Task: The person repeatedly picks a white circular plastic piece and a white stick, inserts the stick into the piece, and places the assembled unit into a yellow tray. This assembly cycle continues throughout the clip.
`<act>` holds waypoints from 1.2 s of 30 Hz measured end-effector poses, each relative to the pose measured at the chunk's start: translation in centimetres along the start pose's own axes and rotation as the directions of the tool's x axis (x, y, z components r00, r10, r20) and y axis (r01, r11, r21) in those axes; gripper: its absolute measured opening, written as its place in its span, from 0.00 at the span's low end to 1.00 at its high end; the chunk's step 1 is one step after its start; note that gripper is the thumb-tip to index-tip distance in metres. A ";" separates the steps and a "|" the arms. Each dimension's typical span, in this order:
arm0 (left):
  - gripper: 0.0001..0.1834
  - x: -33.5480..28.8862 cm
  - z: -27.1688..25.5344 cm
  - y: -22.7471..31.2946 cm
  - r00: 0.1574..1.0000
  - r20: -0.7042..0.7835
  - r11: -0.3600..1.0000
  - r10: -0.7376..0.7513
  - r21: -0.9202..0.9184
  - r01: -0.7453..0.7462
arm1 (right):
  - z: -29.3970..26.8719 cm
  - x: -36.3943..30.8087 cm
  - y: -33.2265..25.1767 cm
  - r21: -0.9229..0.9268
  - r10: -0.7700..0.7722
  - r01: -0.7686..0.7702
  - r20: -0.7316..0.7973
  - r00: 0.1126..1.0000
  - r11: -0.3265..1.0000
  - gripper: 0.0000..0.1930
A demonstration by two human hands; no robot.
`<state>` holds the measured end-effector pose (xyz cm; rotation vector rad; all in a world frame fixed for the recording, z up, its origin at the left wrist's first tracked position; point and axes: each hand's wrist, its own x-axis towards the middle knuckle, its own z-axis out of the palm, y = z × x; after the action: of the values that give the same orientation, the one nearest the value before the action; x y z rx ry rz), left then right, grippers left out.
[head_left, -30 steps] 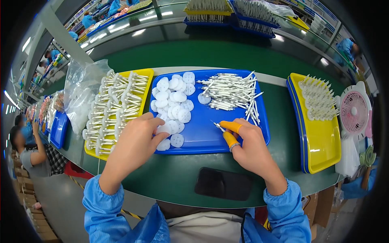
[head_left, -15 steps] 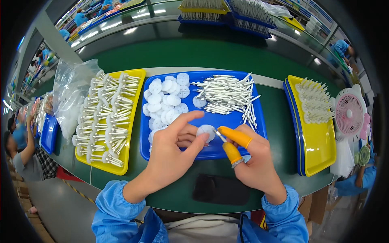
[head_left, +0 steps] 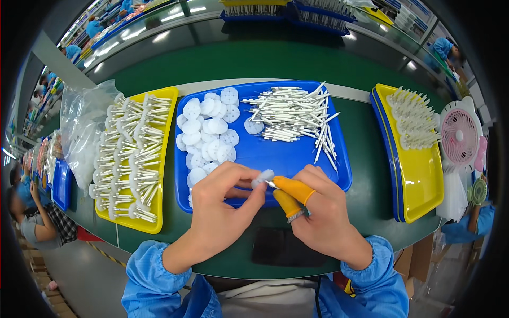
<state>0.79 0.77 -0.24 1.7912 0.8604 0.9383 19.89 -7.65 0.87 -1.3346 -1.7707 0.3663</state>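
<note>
Turned edge-on now, our left hand's [head_left: 218, 212] pinched disc [head_left: 262, 177] meets our right hand's [head_left: 323, 212] pinched rod [head_left: 272, 184]; studded discs [head_left: 139, 140] look done, loose discs [head_left: 217, 126] line the blue tray's [head_left: 281, 160] left edge.

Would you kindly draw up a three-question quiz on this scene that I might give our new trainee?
1. Multiple choice: what do the fingers of the left hand hold?
A) a fan
B) a white disc
C) a plastic bag

2. True or false: the phone lies on the green table, nearer the wearer's body than the blue tray.

3. Fill in: the covers on the right hand are ____ in colour.

Key: 1. B; 2. True; 3. orange-yellow
</note>
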 end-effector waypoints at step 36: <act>0.09 -0.5 0.3 0.2 0.997 0.035 0.959 0.073 0.271 -0.080 | 0.3 0.7 1.9 -0.123 0.080 -0.085 -0.048 0.996 0.989 0.15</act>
<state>0.82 0.17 -0.20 2.0797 0.9468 0.8777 20.84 -6.24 -0.25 -1.4968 -1.7298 0.2730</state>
